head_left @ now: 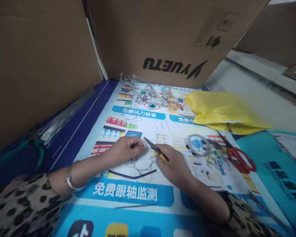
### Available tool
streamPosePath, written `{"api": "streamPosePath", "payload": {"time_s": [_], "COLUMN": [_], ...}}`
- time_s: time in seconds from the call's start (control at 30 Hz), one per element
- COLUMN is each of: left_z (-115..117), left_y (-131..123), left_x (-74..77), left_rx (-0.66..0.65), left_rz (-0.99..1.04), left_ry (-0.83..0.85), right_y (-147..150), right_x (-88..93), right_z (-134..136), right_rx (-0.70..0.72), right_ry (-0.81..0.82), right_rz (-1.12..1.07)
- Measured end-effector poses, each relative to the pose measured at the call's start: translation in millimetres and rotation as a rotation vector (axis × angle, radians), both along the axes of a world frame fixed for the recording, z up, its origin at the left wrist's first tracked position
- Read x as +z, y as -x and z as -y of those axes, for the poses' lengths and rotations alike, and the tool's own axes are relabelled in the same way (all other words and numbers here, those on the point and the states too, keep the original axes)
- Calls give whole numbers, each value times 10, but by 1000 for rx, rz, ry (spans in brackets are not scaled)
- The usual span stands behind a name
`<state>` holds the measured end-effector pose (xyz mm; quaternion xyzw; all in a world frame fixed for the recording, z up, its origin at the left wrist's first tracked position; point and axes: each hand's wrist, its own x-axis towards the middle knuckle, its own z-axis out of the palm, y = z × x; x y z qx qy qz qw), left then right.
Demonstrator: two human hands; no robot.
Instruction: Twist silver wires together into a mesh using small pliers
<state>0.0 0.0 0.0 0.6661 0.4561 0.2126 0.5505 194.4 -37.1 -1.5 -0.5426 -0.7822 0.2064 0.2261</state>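
My right hand [174, 164] is wrapped round a pair of pliers [153, 146] with dark pointed jaws and yellow handles. The jaws point up and left, towards my left hand [128, 148]. Thumb and fingertips of that hand are pinched together; whatever lies between them is too fine or hidden to make out. Below both hands, a loose length of twisted thin wire [141, 169] curves over the printed sheet. Farther up the sheet lie a few bent wire pieces [161, 125], one shaped like an M.
Tangled wire bundles [150, 90] lie at the back. To the right are a roll of clear tape [199, 144], red-handled scissors [240, 159], a yellow bag [224, 110] and a teal bag [273, 164]. Straight wires [64, 115] lie left. Cardboard walls [158, 39] stand behind and left.
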Motion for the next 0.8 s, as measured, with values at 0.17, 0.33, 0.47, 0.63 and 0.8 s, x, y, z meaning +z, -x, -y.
{"api": "streamPosePath", "payload": {"time_s": [0.17, 0.33, 0.47, 0.63, 0.8], "left_z": [-33, -35, -42, -56, -61], "left_y": [0, 29, 55, 64, 70], "left_x": [-9, -13, -33, -41, -38], "left_rx": [4, -5, -20, -55, -89], "left_rz": [9, -1, 26, 77, 74], "left_ry": [48, 63, 80, 94, 80], "right_y": [-89, -165, -211, -224, -216], "right_x": [10, -2, -22, -36, -28], "right_z": [15, 17, 18, 21, 36], "right_rx": [25, 67, 119, 141, 133], "right_ry": [-56, -179, -217, -235, -275], "right_rz": [235, 408, 429, 466, 492]}}
